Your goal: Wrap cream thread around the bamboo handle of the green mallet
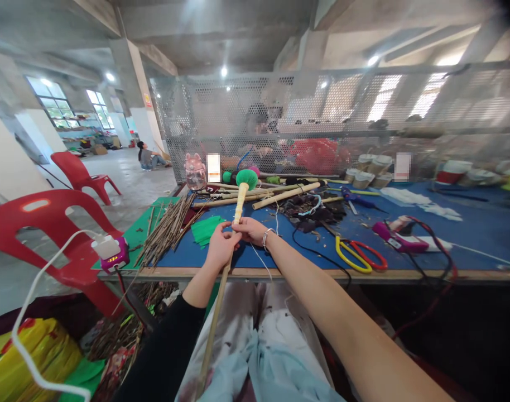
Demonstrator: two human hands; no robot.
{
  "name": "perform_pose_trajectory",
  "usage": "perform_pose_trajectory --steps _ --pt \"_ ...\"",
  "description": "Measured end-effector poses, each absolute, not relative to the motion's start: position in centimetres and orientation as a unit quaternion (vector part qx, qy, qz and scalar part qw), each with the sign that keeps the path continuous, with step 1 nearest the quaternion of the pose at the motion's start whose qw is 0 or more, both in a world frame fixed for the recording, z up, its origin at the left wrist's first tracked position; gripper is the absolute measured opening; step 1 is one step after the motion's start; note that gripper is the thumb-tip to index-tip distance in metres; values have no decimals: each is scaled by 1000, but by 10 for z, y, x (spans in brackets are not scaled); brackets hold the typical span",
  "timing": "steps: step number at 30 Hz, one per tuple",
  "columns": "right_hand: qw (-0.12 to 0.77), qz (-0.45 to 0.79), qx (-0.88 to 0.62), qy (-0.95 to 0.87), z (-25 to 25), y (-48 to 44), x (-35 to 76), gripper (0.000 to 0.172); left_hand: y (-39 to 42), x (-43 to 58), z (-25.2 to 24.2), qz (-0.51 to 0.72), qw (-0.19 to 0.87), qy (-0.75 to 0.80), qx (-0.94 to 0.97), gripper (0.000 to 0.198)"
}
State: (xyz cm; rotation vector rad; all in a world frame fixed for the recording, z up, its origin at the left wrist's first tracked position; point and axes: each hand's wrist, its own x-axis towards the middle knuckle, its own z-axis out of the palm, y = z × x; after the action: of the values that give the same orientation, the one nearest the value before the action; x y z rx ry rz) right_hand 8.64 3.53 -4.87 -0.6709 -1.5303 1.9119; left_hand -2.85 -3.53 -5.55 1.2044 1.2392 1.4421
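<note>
A long pale stick (239, 205) with a green fuzzy ball (246, 178) at its top stands tilted over the table's near edge, its lower end running down past my lap. My left hand (220, 245) is closed round the stick just below the table edge. My right hand (249, 229), with a bracelet on the wrist, pinches the stick right beside it. A thin white thread hangs from the hands.
The blue-covered table (426, 245) holds a bundle of thin brown twigs (167, 229), green paper pieces (207, 229), yellow-and-red scissors (355, 255), a pink glue gun (399, 241), more sticks and cups. Red chairs (46, 223) stand left. A mesh screen rises behind, a person beyond it.
</note>
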Motion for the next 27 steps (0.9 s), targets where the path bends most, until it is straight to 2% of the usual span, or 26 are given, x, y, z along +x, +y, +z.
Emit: perform_pose_trajectory --steps 3,6,13,22,27 --pt "304 706 -266 -582 -47 35 86 34 -35 -28 -56 592 383 527 474 32" --pt "307 708 -262 -580 -47 36 86 34 -38 -28 -52 582 353 548 485 25" --pt "305 716 -247 -577 -49 37 86 34 -39 -28 -48 582 401 540 457 25" --pt "338 698 -226 -589 -50 35 91 34 -32 -32 -52 568 504 463 457 38" --pt "371 670 -243 -595 -55 40 90 34 -35 -27 -57 607 444 475 457 36"
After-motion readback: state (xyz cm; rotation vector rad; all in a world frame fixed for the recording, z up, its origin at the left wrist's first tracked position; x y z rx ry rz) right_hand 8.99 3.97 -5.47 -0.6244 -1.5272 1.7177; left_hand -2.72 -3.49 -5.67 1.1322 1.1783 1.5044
